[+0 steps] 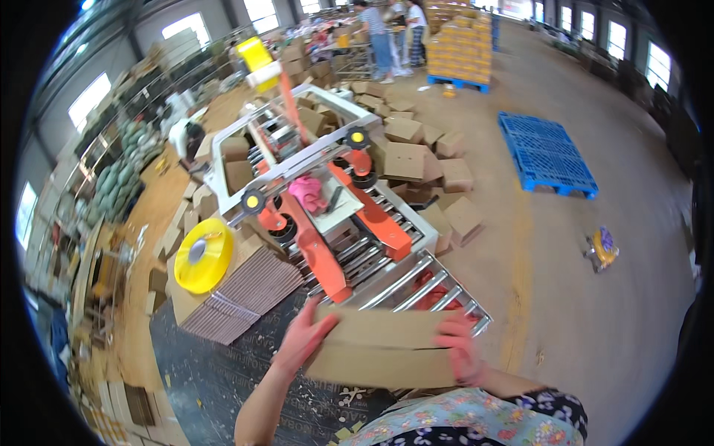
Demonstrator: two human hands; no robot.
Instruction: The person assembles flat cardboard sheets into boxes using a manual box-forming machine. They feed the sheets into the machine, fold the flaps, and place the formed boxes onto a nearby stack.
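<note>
Between my two hands is a brown cardboard box [383, 348], held close in front of my body with a seam running along its upper face. My left hand [303, 336] grips its left end, thumb on top. At the right end, my right hand [457, 343] is closed over the edge with fingers on the upper face. Just beyond the box lies the roller conveyor [410, 286] of a carton taping machine, with two orange side guides [321, 262]. A pink cloth [307, 193] rests on the machine's middle plate.
Left of the conveyor, a yellow tape roll [202, 255] sits on a strapped stack of flat cartons [245, 297], on a black board [216, 364]. Loose boxes [405, 160] are heaped beyond the machine. On the right floor lie a blue pallet [547, 152] and a tape dispenser [601, 249]. Several people stand farther off.
</note>
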